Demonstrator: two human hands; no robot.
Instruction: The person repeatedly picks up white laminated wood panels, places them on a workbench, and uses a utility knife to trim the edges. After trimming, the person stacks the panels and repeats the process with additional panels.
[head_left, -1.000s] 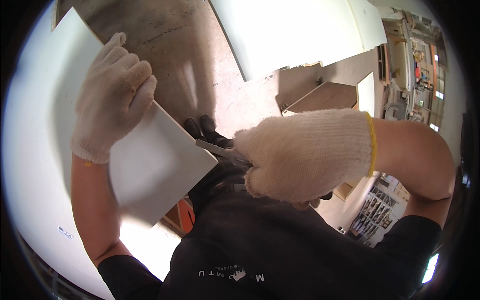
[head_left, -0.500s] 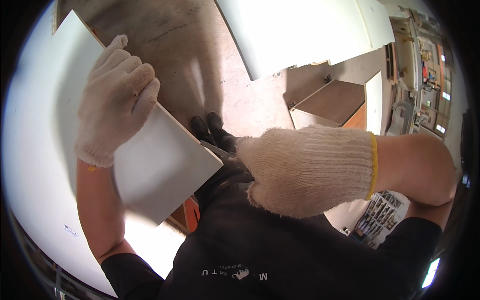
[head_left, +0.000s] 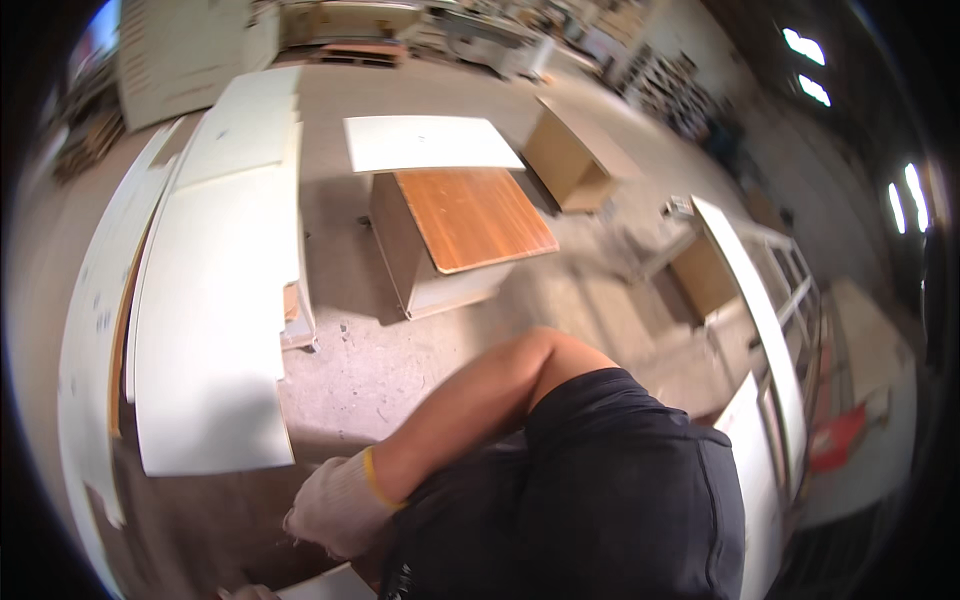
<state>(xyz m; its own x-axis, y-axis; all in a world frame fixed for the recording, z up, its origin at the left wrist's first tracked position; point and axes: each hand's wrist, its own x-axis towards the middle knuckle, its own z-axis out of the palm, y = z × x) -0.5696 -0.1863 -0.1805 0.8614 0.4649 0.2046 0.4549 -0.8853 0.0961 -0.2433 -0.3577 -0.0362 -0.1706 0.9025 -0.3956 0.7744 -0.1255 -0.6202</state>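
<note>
The small white panel (head_left: 322,584) shows only as a corner at the very bottom edge of the view, just below my right hand (head_left: 332,507), and the rest of it is cut off. My right hand, in a knitted white glove with a yellow cuff, is curled low in front of my dark shirt, close above that corner; I cannot tell whether its grip is closed on anything, since the fingers point away from view. A sliver of my left hand (head_left: 245,592), also gloved, peeks in at the bottom edge just left of the panel corner, too little to judge its grip. My bare right forearm runs up from the glove to a bent elbow. Beyond it lies the dusty concrete floor (head_left: 380,370). To my left, long white boards (head_left: 215,320) lie flat side by side. Ahead stands a low cabinet with a wood-brown top (head_left: 475,215), and a white sheet (head_left: 430,142) rests just behind it. A narrow white frame (head_left: 755,310) leans at the right.
</note>
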